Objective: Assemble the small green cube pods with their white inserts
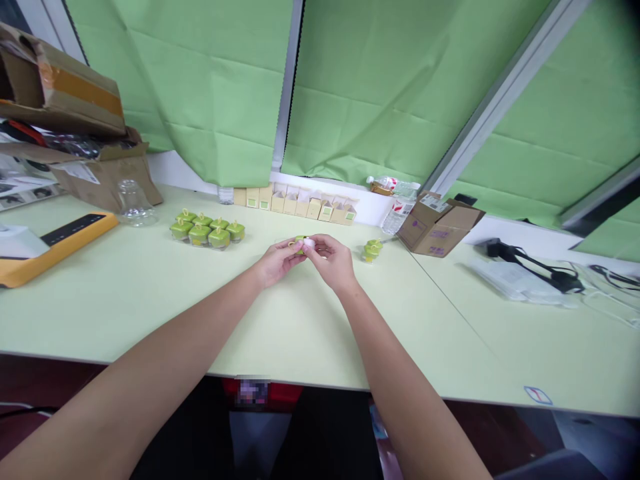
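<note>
In the head view, a pale surface [300, 320] stretches beneath green blinds [410, 87] between metal window frames. Over its middle, the left hand [277, 262] pinches a small green piece [299, 242] while the right hand [334, 262] grasps a small white piece [309, 243] against it. Counted: seven green-lidded containers [199, 233] grouped at left, two stacked cartons [83, 90] beyond, one open carton [433, 230] and two clear bottles [399, 213] at right. The small tan boxes [303, 204] behind stand too close to count surely.
</note>
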### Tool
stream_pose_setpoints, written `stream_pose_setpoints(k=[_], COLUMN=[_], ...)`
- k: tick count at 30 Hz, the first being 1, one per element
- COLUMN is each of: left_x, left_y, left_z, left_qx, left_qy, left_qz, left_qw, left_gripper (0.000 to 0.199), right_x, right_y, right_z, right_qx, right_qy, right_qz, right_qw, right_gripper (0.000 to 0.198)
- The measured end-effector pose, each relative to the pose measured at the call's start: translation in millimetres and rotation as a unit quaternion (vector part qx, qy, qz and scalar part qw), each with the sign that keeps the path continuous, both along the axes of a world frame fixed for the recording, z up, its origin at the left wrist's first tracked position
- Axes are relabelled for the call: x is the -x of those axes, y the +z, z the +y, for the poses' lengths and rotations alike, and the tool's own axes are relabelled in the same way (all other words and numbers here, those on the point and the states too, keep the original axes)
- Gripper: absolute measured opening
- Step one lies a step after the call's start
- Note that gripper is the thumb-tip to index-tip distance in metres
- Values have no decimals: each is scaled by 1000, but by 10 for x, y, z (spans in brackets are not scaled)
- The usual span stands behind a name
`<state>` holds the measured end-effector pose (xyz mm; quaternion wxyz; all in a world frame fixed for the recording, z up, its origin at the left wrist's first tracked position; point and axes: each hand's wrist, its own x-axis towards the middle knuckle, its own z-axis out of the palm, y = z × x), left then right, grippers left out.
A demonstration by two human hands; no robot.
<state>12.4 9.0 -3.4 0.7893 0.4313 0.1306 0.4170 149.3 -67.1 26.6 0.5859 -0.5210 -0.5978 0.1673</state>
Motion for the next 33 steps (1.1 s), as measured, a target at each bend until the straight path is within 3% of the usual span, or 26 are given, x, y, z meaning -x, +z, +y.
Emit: stream_pose_setpoints(k=[10,21,26,31,33], left_x=[40,30,53,54,56], left_y=[30,48,86,93,95], left_z=[-35,9,16,14,9], left_qx=[-10,6,24,20,19], left_qy=[-3,-13,-6,-15,-27], left_qz=[16,14,3,0,4], left_qw=[1000,1000,1000,1000,999], left_gripper=[22,27,26,26,26], right_x=[-51,-179,-328,-325,-342], right_y=[-67,-26,-15,-4,-33], right_z=[35,78,71,37,49], right_qx=[11,79,118,129,153], right_qy=[11,61,-29,72,25], right_qz=[7,146,156,177,142], right_qw=[1000,984,980,973,978], right_gripper=[33,54,49,48,48])
